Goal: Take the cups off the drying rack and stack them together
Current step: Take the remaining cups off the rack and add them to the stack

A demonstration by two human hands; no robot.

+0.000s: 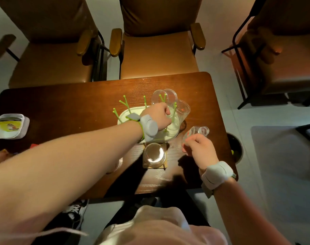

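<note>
A white drying rack [127, 114] with green pegs stands mid-table. Two clear plastic cups hang upside down on its far pegs: one [164, 97] at the back, another [183, 109] at the right. My left hand [158, 116] reaches over the rack and its fingers close around a third clear cup [174, 123] on a peg. My right hand [200, 147] holds a small clear cup [196, 132] tilted on its side just right of the rack. A further clear cup [154, 154] stands on a wooden coaster in front of the rack.
The dark wooden table [71, 106] carries a white box with a yellow label [10, 126] at its left edge. Brown armchairs [157, 43] stand beyond the far edge. A round bin [234, 147] sits on the floor to the right.
</note>
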